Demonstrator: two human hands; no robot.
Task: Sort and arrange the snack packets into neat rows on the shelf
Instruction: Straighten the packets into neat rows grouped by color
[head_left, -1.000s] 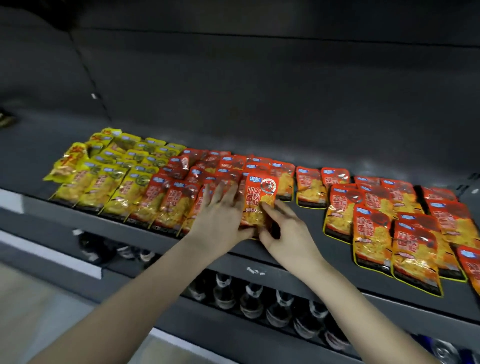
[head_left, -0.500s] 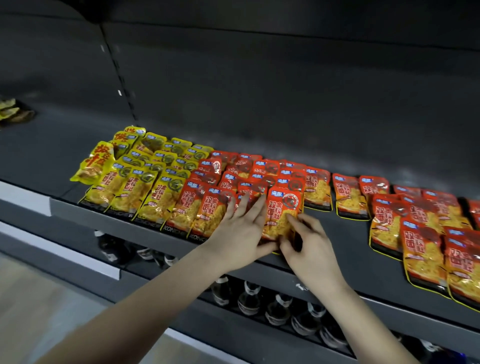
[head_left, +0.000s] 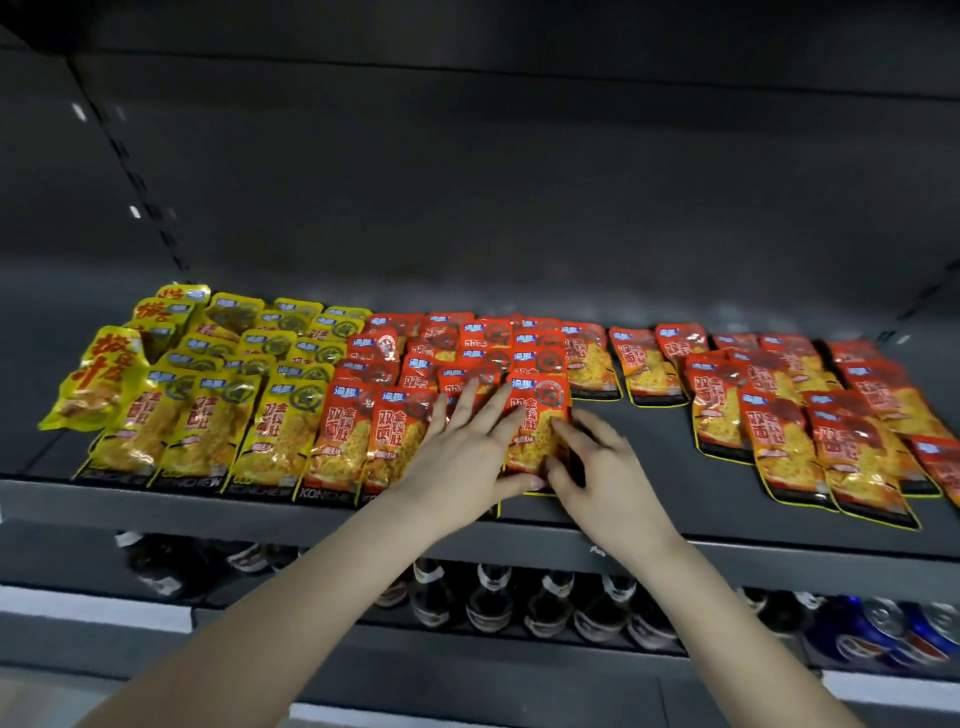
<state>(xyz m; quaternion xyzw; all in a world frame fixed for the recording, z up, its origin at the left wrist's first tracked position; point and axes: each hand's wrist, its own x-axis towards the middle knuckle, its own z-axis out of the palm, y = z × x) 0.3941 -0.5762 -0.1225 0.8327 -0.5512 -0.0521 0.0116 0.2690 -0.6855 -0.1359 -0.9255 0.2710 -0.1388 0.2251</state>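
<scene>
Fingers (head_left: 466, 410) barely shifted, flat on packet (head_left: 540, 400).

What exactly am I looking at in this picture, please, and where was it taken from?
There is no machine here: a person works with bare hands, and one camera worn on the head looks forward and down at them. The left hand lies flat, fingers straight, on the front row. The right hand touches the right edge of a red packet lying on the shelf between both hands. At the left lie yellow packets in overlapping rows, then red packets in the middle, and a looser red group at the right. On the level below are bottles and cans.
</scene>
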